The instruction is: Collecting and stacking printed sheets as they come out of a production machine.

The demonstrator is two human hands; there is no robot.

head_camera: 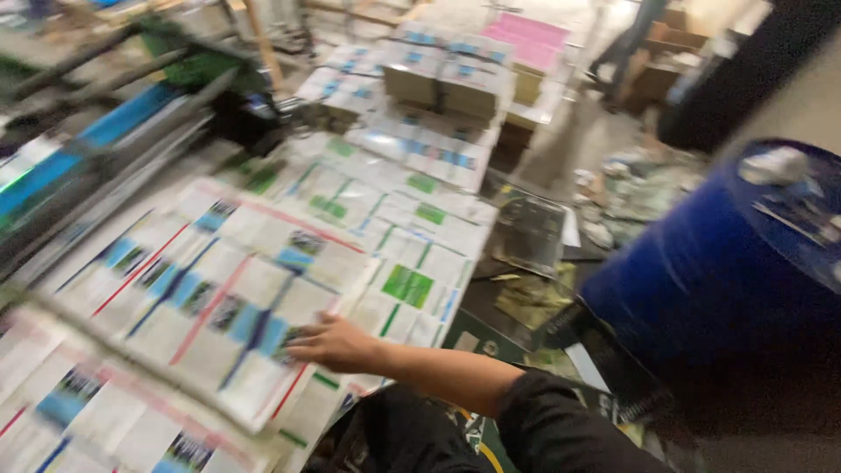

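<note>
My right hand (326,343) reaches in from the lower right, its arm in a dark sleeve. It lies flat, fingers stretched out, on the right edge of the top sheet of a stack of large printed sheets (210,298) with blue and red stripes and small pictures. The sheet is tilted across the stack below it. A second stack of printed sheets with green blocks (394,236) lies just beyond the hand. My left hand is out of view. The picture is blurred by motion.
A blue barrel (727,280) stands close on the right. A printing machine with dark rails (88,149) runs along the left. Bundled prints (447,79) and pink sheets (530,39) are piled at the back. Paper scraps (639,188) litter the floor. Another person's legs (626,39) stand far back.
</note>
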